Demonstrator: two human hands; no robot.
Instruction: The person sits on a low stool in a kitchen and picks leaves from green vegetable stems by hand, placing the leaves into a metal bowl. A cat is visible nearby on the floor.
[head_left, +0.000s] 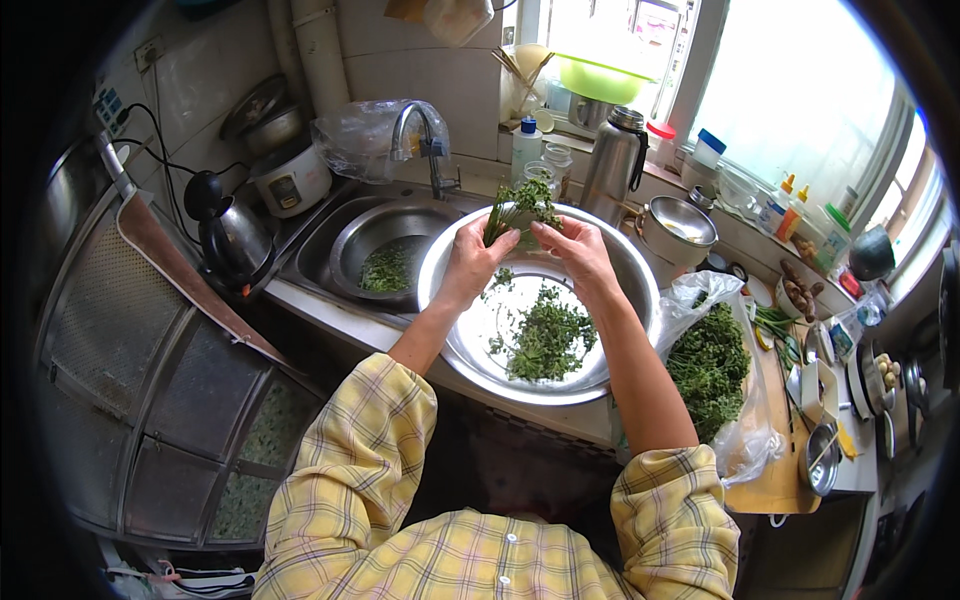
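My left hand (476, 259) is closed around the stems of a small bunch of leafy green herbs (525, 199), above the far part of a wide stainless steel basin (442, 330). At the bunch's right side, my right hand (574, 247) pinches some of its sprigs between thumb and finger. Loose green sprigs (551, 334) lie in the bottom of the basin. A larger heap of the same kind of greens (709, 367) sits in a clear plastic bag (757, 442) to the right.
Left of the basin, a metal bowl (352, 240) with greens in water stands in the sink under a faucet (427, 135). Behind stands a steel thermos (615, 165). A kettle (236, 240) and rice cooker (291, 180) are at left. A wooden board (780, 487) lies under the bag.
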